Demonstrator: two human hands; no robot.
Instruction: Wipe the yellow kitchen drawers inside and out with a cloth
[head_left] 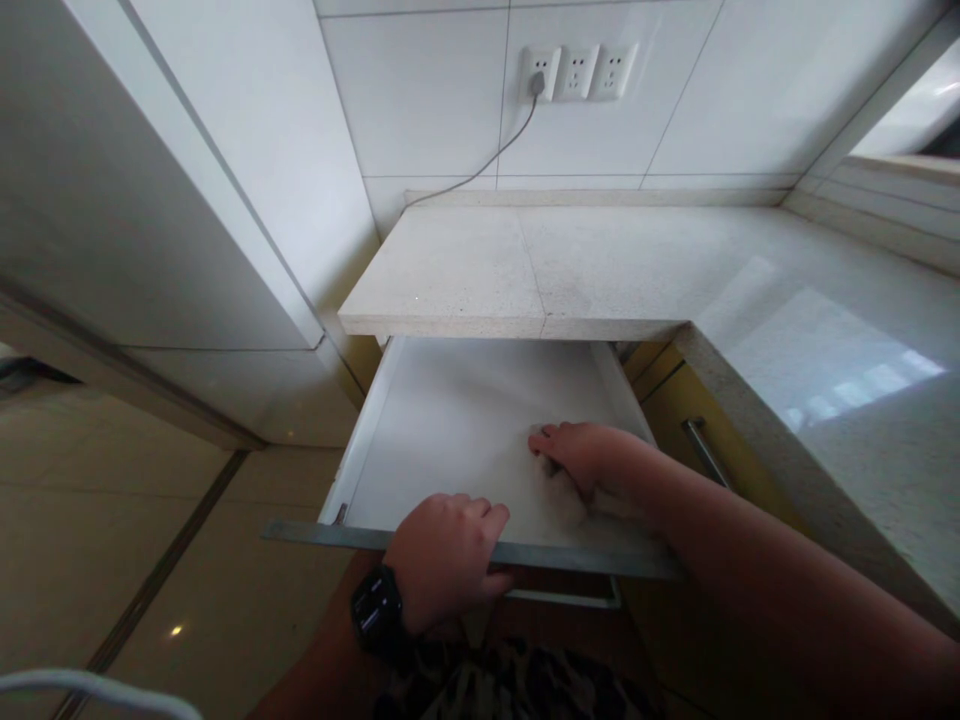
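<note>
Head view: below the counter [615,260], an open drawer [450,420] is clasped at its near edge by the left hand [448,550], while, apart, the right hand [583,452] clutches a pale cloth [562,498] inside, near right, apparently wiping, the next stroke likely calling for steady pressure.

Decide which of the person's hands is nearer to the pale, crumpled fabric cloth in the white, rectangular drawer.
Right. The right hand is on the cloth, inside the drawer; the left hand is apart from it, over the drawer's grey front edge.
</note>
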